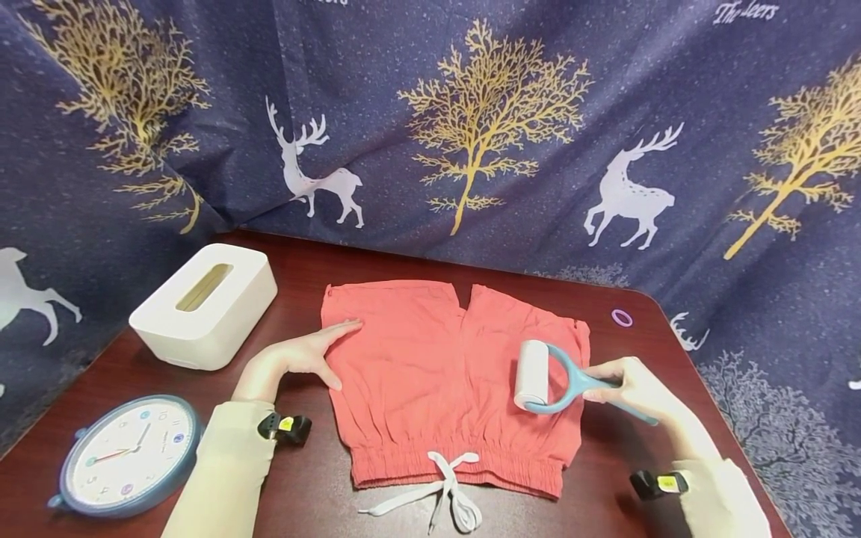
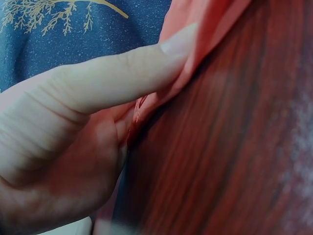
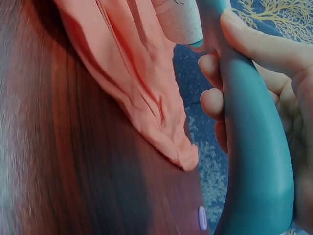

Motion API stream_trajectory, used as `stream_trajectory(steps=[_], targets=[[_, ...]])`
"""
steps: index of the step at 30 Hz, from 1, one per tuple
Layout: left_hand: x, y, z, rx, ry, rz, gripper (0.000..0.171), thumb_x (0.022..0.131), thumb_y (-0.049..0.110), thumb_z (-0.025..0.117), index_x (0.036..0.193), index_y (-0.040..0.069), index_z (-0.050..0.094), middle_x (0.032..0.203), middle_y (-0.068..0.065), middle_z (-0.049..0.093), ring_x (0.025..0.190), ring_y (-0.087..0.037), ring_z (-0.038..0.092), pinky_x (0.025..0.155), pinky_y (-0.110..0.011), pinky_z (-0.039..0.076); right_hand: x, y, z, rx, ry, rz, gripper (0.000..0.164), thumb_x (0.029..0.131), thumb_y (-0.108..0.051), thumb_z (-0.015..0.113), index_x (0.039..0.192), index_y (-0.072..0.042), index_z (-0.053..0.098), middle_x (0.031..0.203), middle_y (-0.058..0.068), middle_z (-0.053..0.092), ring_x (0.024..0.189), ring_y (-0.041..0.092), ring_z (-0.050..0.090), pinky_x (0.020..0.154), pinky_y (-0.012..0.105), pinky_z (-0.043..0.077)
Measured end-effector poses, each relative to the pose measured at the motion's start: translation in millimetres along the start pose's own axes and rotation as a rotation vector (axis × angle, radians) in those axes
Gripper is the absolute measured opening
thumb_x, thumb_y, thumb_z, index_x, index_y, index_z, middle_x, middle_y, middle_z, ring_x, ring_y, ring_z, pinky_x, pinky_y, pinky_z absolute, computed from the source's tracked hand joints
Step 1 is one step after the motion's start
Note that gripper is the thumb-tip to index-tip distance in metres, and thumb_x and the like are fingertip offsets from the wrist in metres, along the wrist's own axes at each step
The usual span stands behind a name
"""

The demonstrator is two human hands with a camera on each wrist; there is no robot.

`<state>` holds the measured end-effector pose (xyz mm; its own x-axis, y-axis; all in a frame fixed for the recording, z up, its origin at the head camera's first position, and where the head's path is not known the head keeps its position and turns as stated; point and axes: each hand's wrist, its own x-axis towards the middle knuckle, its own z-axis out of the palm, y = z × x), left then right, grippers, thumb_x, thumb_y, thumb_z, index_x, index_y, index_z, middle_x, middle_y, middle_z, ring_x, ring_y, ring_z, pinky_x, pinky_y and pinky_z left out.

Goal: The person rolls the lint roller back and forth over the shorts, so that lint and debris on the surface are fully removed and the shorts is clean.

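Coral-red shorts lie spread on the dark wooden table, waistband toward me, with a white drawstring tied in a bow. My right hand grips the blue handle of a lint roller; its white roll overlaps the leg on the right. Close up in the right wrist view, thumb and fingers wrap the handle. My left hand rests at the left edge of the shorts, thumb and fingers spread. In the left wrist view its thumb lies straight along the fabric's edge.
A white tissue box stands at the back left of the table. Nearer on the left lies a blue-rimmed clock. A purple ring is near the right edge. A dark blue curtain with deer and trees hangs behind.
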<state>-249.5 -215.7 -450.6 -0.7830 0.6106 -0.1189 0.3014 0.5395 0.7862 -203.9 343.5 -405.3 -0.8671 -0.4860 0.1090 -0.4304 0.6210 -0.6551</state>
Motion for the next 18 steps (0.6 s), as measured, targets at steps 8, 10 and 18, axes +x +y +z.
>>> stream_trajectory(steps=[8,10,18], targets=[[0.6,-1.0,0.6,-0.004,-0.003,-0.007,0.115,0.062,0.025,0.091,0.152,-0.001,0.024,0.159,-0.027,0.018,0.147,-0.046,0.015,0.115,-0.064,0.018,18,-10,11,0.011,-0.010,0.033,0.027,0.079,-0.010,0.080,0.102,0.003,0.075,0.087,0.005,0.077,0.076,-0.001,0.067,0.070,0.017,0.054],[0.6,-0.9,0.5,-0.005,-0.003,-0.009,0.116,0.062,0.025,0.091,0.152,-0.001,0.024,0.159,-0.027,0.018,0.147,-0.046,0.015,0.115,-0.064,0.018,22,-13,14,0.014,-0.017,0.032,0.026,0.079,-0.010,0.080,0.102,0.003,0.075,0.088,0.007,0.077,0.078,-0.002,0.067,0.071,0.017,0.054],[1.0,-1.3,0.3,-0.004,-0.010,-0.016,0.118,0.061,0.024,0.092,0.153,0.000,0.023,0.160,-0.027,0.015,0.148,-0.046,0.011,0.115,-0.065,0.017,39,-23,26,0.004,-0.035,-0.016,0.022,0.079,-0.010,0.080,0.099,-0.002,0.075,0.086,0.001,0.076,0.078,-0.003,0.066,0.074,0.016,0.052]])
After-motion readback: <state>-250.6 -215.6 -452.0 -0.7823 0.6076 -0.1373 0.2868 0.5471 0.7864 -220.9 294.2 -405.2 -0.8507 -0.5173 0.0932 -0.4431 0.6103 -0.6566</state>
